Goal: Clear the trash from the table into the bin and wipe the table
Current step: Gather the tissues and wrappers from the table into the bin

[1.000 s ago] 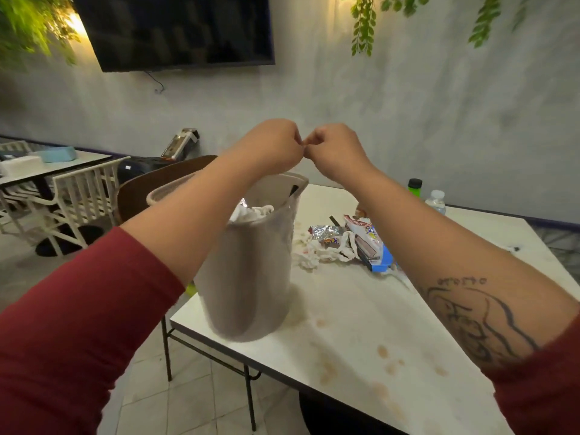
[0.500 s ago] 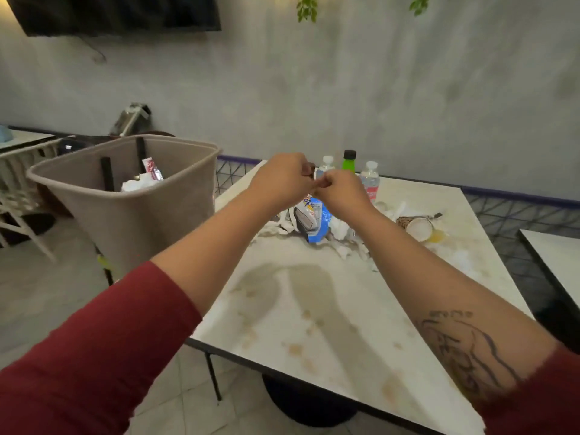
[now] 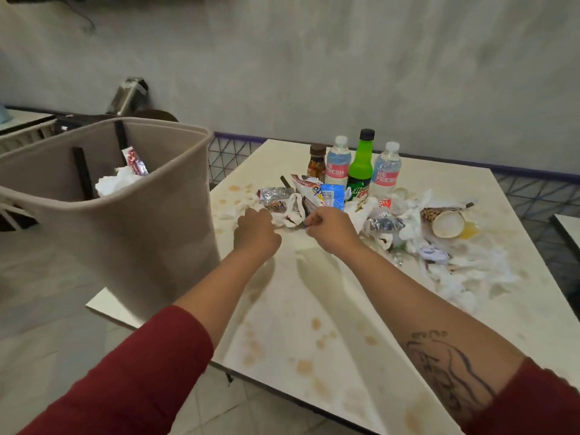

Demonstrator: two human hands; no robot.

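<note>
- the table point(image 3: 314, 296), a pale top blotched with brown stains, fills the middle and right of the view.
- the bin point(image 3: 125, 240), a tall beige tub, stands at the table's left corner; inside it lie a crumpled white tissue point(image 3: 113, 183) and a red-and-white wrapper point(image 3: 135, 161).
- the trash heap point(image 3: 408, 215) sprawls over the far and right part of the table, well apart from the bin: torn white napkins, a silver wrapper point(image 3: 273, 194) and a blue packet point(image 3: 332, 196).
- the left hand point(image 3: 255, 230) sits between the bin and the heap, its back to the camera. its fingers point(image 3: 251, 215) are curled under and lie just against the near edge of a crumpled napkin point(image 3: 288, 215); i cannot tell whether they hold any of it.
- the right hand point(image 3: 331, 230) is just beside the same napkin, on its right. its fingers point(image 3: 314, 219) are curled, thumb and forefinger pinching a small dark scrap point(image 3: 307, 223) at the heap's near edge.
- a green bottle point(image 3: 361, 171) stands upright behind the heap, between two water bottles point(image 3: 337, 166).
- a paper cup point(image 3: 445, 222) lies on its side at the right, mouth toward the camera, beside a yellow spill point(image 3: 469, 230).
- a small brown jar point(image 3: 316, 161) stands left of the bottles.
</note>
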